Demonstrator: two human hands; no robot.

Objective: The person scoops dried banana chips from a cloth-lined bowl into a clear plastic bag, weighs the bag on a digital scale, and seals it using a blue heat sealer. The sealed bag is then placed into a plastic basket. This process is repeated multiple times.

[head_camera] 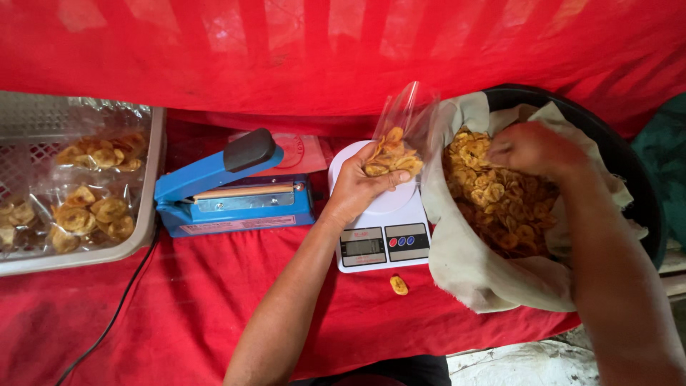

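far to the left of both hands sits a pale plastic crate, and inside it lie clear sealed bags of chips. a black cord trails down the red cloth below the crate. nearer the left hand, just to its left, stands a blue heat sealer with its black-tipped arm raised.

the left hand is closed around the lower part of a clear plastic bag, gripping it from below; the bag stands open upward, partly filled with yellow chips, and is held over the round white pan of a small kitchen scale. whether the bag rests on the pan cannot be told. below the scale, a single loose chip lies on the cloth, near the left forearm.

the right hand is just right of the bag, fingers curled down into a heap of chips; what it pinches is hidden. the heap fills a beige cloth liner draped inside a black tub.
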